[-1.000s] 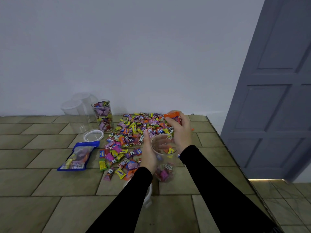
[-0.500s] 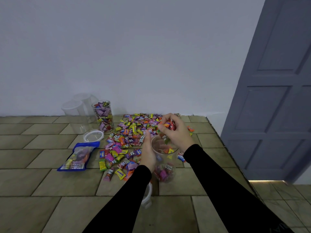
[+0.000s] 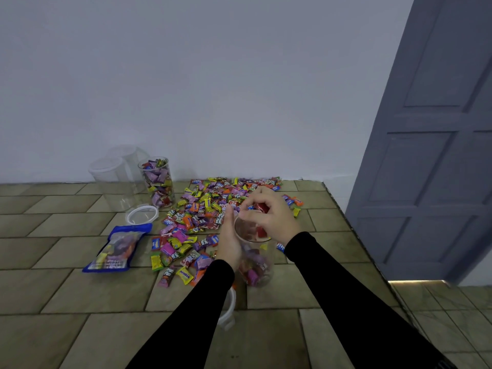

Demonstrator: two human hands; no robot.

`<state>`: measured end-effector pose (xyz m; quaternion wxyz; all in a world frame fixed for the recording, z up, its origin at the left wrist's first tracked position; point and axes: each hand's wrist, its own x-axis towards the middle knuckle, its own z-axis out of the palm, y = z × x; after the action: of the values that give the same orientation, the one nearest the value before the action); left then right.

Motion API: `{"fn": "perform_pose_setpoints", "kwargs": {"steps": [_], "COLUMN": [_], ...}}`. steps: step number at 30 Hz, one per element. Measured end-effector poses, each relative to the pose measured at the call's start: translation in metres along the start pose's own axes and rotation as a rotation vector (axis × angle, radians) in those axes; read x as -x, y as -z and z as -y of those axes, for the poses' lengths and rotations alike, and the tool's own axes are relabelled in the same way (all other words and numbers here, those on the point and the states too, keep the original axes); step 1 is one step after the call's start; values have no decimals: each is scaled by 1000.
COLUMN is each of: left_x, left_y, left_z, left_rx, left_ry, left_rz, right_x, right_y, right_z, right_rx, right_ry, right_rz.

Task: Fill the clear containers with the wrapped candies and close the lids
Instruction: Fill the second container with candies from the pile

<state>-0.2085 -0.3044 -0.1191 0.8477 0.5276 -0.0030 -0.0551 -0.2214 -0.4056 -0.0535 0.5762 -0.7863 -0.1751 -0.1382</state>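
Our left hand (image 3: 229, 242) wraps its fingers round the clear container (image 3: 255, 258) at frame centre, steadying it; our right hand (image 3: 269, 217), fingers pinching red candies (image 3: 262, 207), hovers above its mouth to drop them.

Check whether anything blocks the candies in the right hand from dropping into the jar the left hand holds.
Nothing visible does: the right hand grips red candies directly above the open jar, steadied by the left hand.

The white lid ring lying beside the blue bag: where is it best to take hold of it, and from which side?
Pinch the raised rim of the white lid ring from above, preferably its near-left edge. It lies flat and apart from the blue bag; the filled container stands close behind.
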Motion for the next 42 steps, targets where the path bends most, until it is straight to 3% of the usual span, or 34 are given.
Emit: {"fn": "perform_pose_setpoints", "kwargs": {"steps": [6,11,15,19,21,23,24,28,34,42], "left_x": [4,6,7,13,14,14,16,33,34,23], "left_y": [-4,-6,12,47,68,92,105,136,162,169], "left_z": [-2,-11,-26,-40,-42,-36,-32,-25,-22,-17], "left_rx": [116,46,-159,-541,-896,-1260,-1383,-1490,-1607,-1640], "left_ry": [25,49,-50,-240,-346,-383,-318,-59,102,118], "left_rz": [34,106,20,-98,-177,-269,-279,-270,-162,-89], "right_x": [5,6,0,2,5,5,4,1,2,7], "right_y": [1,1,-7,-44,-69,-92,-102,-124,-135,-138], "right_z": [5,11,21,44,44,32,23,-15,-64,-93], "right_rx": [131,199,353,390,376,406,448,670,751,772], "right_ry": [26,27,119,260,293,234,152,-224,-317,-390], "right_rz": [25,-13,-60,-28,68,192,257,464,368,247]}}
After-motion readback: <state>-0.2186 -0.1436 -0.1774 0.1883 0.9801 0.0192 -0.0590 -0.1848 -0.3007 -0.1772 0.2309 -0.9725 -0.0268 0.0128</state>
